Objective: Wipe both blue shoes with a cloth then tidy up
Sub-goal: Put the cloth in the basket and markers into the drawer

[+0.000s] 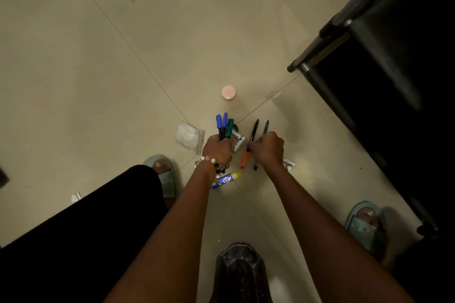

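My left hand [218, 149], with a bead bracelet at the wrist, grips a bunch of markers [224, 125] with blue and green caps pointing away from me. My right hand [267, 147] pinches pens on the floor: a dark pen [254, 129] and a blue pen [266, 126] stick out beyond its fingers, and an orange-ended pen [245, 159] lies just below them. A white folded cloth [189, 136] lies on the tiles left of my left hand. No blue shoes are in view.
A pink-lidded jar [228, 92] stands on the floor beyond the pens. A blue and yellow glue stick [226, 179] and white tubes [238, 141] lie around my hands. My feet wear pale green slippers [166, 179]. Dark furniture with metal legs [384, 56] fills the right side.
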`<state>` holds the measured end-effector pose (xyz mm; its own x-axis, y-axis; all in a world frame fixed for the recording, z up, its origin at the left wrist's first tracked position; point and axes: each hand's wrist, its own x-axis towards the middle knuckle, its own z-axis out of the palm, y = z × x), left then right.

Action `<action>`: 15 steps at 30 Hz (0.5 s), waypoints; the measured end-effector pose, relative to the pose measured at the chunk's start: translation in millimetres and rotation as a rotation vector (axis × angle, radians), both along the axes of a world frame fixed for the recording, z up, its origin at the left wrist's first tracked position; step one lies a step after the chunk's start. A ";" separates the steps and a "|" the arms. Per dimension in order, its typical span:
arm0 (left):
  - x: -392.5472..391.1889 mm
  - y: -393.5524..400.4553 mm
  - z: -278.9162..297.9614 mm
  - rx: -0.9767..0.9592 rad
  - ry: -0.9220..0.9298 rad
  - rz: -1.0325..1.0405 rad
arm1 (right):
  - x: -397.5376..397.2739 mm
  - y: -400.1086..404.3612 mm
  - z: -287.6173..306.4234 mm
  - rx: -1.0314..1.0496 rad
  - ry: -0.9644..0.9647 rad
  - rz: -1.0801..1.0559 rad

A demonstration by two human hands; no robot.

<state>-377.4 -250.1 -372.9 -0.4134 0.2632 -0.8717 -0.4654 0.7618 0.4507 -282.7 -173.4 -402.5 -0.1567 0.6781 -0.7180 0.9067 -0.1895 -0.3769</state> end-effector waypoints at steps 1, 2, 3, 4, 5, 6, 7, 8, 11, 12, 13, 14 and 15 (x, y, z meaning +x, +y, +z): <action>0.5 0.3 -0.4 -0.005 0.052 -0.047 | 2.9 2.6 9.5 -0.059 0.092 -0.057; 0.9 0.1 -1.4 0.001 0.098 -0.086 | 6.4 4.0 22.2 -0.121 0.181 -0.096; 2.0 0.6 0.2 0.021 0.119 -0.111 | 10.4 4.5 34.8 -0.175 0.253 -0.111; 3.4 0.9 2.6 0.052 0.110 -0.121 | 14.9 4.3 45.9 -0.215 0.317 -0.118; 5.1 1.4 5.8 0.090 0.067 -0.115 | 19.3 3.5 54.8 -0.247 0.372 -0.129; 6.7 1.6 9.0 0.123 0.008 -0.097 | 22.9 2.8 61.7 -0.271 0.424 -0.147; 7.9 1.5 12.9 0.147 -0.052 -0.074 | 26.6 2.1 63.6 -0.287 0.469 -0.171; 8.6 1.4 16.2 0.158 -0.093 -0.061 | 30.4 1.7 64.3 -0.301 0.502 -0.220; 9.8 0.5 23.3 0.122 -0.086 -0.062 | 42.5 -1.5 46.6 -0.205 0.374 -0.380; 9.6 -0.2 22.8 0.108 -0.085 -0.020 | 44.9 -5.0 35.7 -0.125 0.241 -0.366; 9.3 -0.9 21.4 0.091 -0.086 0.037 | 45.4 -9.6 25.7 -0.058 0.109 -0.313; 8.5 -1.8 19.2 0.073 -0.076 0.088 | 43.8 -14.9 18.1 -0.020 0.002 -0.240; 6.8 -2.7 17.1 0.054 -0.060 0.124 | 41.2 -21.1 11.8 -0.003 -0.075 -0.152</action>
